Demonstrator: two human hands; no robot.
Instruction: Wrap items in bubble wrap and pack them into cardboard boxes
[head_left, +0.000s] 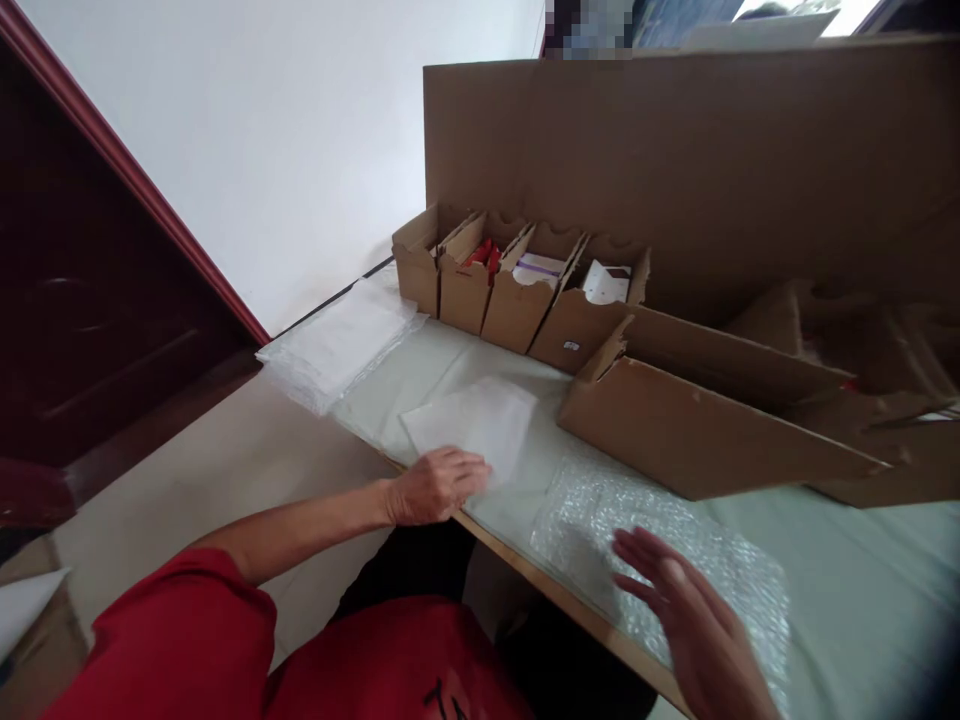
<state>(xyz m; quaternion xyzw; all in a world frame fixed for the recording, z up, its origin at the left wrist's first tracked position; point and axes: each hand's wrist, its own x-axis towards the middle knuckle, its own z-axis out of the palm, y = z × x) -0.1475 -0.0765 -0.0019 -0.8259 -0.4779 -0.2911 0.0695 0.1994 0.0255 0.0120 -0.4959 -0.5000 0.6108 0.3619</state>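
My left hand is at the table's near edge, its fingers curled together at the near corner of a flat white bag. The bag lies on the table, and my fingers look closed on that corner; the exact grip is partly hidden. My right hand hovers over the bubble wrap, fingers stretched out and thumb apart, holding nothing. The bubble wrap lies flat near the table edge, right of the white bag.
A stack of clear-wrapped white bags lies at the table's left end. Behind stand several narrow cardboard bins, some with red or white items inside. A longer cardboard box sits right of them, before a tall cardboard panel.
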